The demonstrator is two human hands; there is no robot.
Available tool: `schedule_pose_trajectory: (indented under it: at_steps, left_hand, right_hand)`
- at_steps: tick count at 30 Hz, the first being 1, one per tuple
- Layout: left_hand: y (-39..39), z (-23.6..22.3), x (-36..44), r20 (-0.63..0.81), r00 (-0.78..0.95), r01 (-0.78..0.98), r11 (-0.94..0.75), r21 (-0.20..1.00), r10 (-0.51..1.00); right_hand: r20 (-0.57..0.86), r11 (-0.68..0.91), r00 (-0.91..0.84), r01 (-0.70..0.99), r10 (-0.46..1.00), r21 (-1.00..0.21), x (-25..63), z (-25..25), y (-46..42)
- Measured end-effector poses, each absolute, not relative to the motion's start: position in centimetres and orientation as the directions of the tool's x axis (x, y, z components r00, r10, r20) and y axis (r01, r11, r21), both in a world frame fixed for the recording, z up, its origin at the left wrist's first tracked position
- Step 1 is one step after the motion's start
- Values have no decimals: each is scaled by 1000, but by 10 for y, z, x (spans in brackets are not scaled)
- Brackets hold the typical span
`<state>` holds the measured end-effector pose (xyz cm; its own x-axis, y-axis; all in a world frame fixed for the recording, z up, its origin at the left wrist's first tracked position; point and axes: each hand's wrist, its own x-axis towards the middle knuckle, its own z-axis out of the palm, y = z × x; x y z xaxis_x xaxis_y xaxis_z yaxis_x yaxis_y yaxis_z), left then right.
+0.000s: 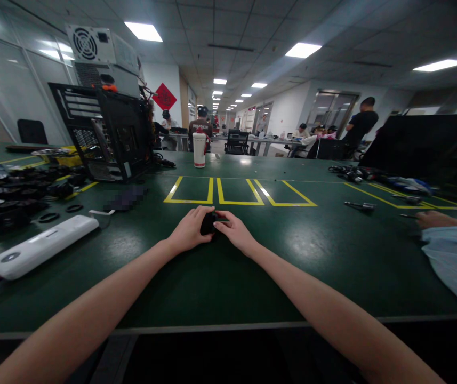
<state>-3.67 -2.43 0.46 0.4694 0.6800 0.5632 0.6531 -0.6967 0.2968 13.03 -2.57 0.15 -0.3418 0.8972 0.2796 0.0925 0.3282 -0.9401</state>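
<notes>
Between my two hands, just above the green table (228, 288), is a small black object (208, 223) whose kind I cannot make out. My left hand (190, 229) is closed around its left side, with thumb and fingers on it. From the other side my right hand (234, 229) pinches at its right edge with thumb and forefinger. Part of the object is hidden by the fingers. Directly beyond the hands, yellow tape outlines (240, 202) mark the table top.
At left stand a white power strip (44, 245), black rings (48, 217) and a black computer case (120, 130) with a power supply (100, 48) on top. A white cup (199, 150) stands farther back. To the right, a co-worker's sleeve (454, 261) reaches in near a dark tool (360, 206).
</notes>
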Motion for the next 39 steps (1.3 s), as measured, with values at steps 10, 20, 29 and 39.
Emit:
schedule_pose_trajectory:
  at_steps: [10, 20, 29, 39]
  left_hand:
    - [-24, 4, -36, 557, 464, 665, -686, 294, 689]
    - [-23, 4, -36, 563, 473, 670, -692, 270, 678]
    - [-23, 4, -36, 558, 465, 661, -689, 297, 687]
    - [-24, 5, -36, 554, 463, 661, -686, 304, 692]
  right_hand:
    - [329, 359, -367, 14, 870, -933, 131, -1, -28]
    - [272, 319, -365, 73, 890, -945, 132, -3, -19]
    - [319, 358, -351, 48, 880, -933, 132, 3, -27]
    - [257, 307, -356, 89, 898, -948, 134, 0, -22]
